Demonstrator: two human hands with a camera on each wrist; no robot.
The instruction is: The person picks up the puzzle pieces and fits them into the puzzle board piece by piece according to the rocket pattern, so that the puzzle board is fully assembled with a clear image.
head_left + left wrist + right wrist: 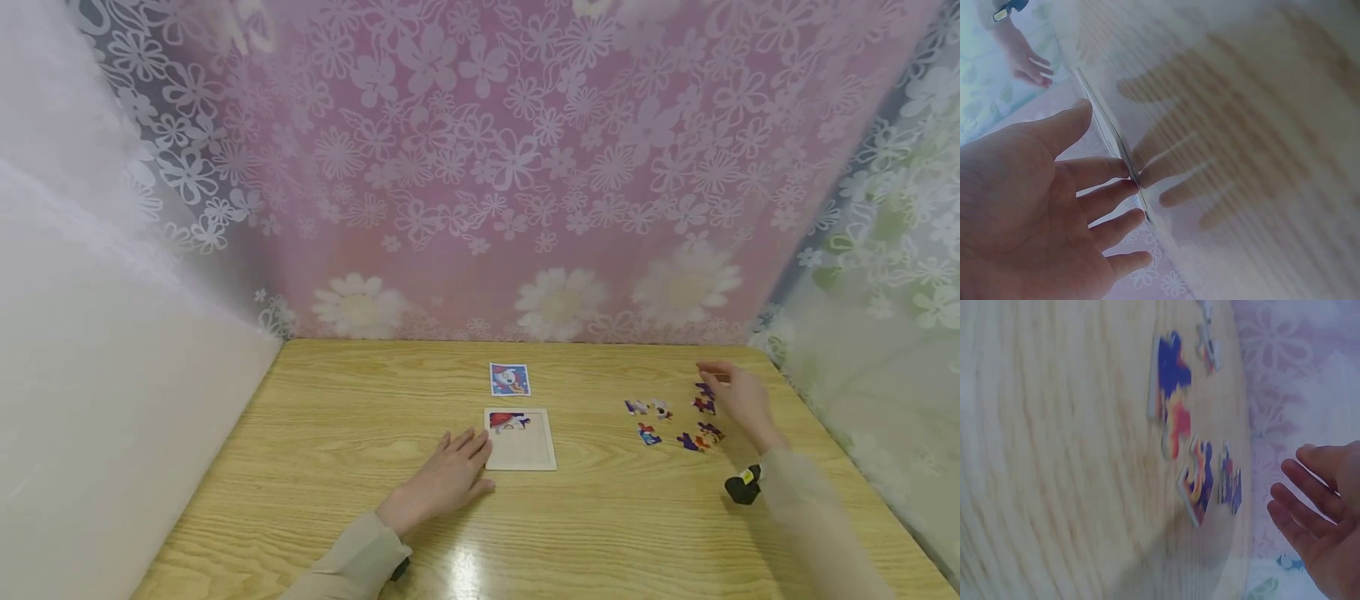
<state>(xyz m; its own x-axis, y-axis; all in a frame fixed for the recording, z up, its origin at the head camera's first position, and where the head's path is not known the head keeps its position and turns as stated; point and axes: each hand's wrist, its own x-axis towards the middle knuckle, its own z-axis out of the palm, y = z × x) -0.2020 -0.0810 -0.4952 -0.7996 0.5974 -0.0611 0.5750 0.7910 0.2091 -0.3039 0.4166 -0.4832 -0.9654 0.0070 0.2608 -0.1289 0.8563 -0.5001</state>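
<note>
My left hand (450, 479) lies on the table with straight fingers, its fingertips touching the left edge of a white puzzle tray (521, 450). A few joined jigsaw pieces (508, 422) with red and purple print fill the tray's upper left part. The left wrist view shows that hand (1054, 200) and its reflection on the glossy table. My right hand (738, 404) hovers above loose jigsaw pieces (703, 406) at the right, its fingers bent a little. In the right wrist view this hand (1329, 512) has loosely curved fingers, and nothing shows between them.
A small printed picture card (510, 379) lies behind the tray. More loose pieces (648, 434) lie between tray and right hand. A black object with a yellow-white label (744, 485) is beside the right sleeve. Flowered curtains (480, 167) stand behind the wooden table (360, 400).
</note>
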